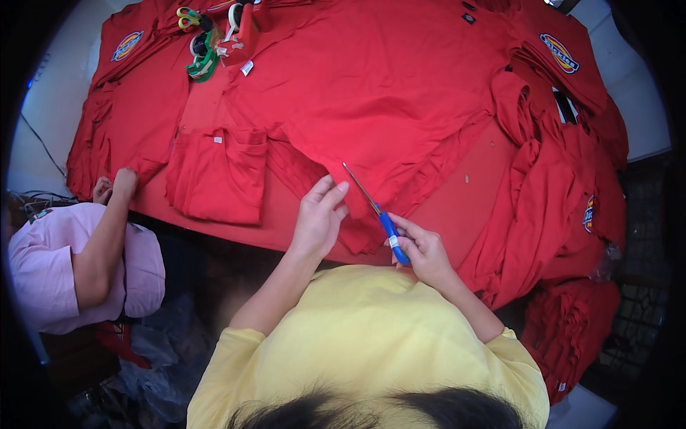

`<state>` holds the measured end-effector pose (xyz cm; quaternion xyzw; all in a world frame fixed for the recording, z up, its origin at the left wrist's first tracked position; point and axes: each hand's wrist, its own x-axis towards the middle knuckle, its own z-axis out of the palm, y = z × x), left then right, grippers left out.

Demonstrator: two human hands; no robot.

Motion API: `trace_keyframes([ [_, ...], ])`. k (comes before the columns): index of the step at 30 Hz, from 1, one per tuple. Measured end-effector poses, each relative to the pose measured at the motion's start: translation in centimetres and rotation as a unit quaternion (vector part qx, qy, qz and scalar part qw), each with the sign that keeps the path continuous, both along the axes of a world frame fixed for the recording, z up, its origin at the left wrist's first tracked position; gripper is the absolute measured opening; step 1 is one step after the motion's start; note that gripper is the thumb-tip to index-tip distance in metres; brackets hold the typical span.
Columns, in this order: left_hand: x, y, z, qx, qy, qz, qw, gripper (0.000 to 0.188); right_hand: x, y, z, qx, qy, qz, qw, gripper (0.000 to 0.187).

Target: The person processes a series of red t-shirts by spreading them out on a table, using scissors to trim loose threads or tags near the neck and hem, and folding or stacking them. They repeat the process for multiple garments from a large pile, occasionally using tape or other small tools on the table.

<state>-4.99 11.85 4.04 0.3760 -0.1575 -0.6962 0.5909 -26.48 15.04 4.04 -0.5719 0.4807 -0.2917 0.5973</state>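
A red garment (386, 57) lies spread over the table before me, its near edge drawn toward my body. My left hand (319, 218) pinches that edge between thumb and fingers. In my right hand (423, 250) is a pair of blue-handled scissors (389, 232), seen nearly edge-on, with a white sticker on the handle. Its slim metal blades slant up and left over the red cloth, and the tip is close to my left fingertips. Whether the tip touches the cloth I cannot tell.
A folded red garment (218, 175) lies left of my work. Behind it stand a green tape dispenser (204, 61), a red tape dispenser (241, 39) and yellow-green scissors (189, 18). Red garments (529, 207) heap up at right. Another person in a pink shirt (86, 264) works at left.
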Motion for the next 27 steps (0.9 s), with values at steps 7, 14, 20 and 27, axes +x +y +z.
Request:
trace_keyframes([
  [7, 0.2, -0.2, 0.3, -0.039, -0.056, 0.003, 0.998, 0.030, 0.6, 0.1, 1.0, -0.200, 0.097, 0.015, 0.975, 0.055],
  [14, -0.3, 0.3, 0.2, -0.032, -0.072, -0.006, 0.997, 0.034, 0.6, -0.2, -0.3, -0.178, 0.018, 0.006, 0.984, 0.052],
  [20, -0.1, 0.4, 0.4, -0.037, -0.073, -0.005, 0.997, 0.036, 0.5, -0.1, 1.3, -0.003, 0.018, -0.008, 1.000, 0.049],
  [27, 0.0, 0.4, 0.7, -0.029, -0.094, -0.016, 0.995, 0.050, 0.7, -0.4, 1.0, -0.185, 0.041, 0.011, 0.982, 0.049],
])
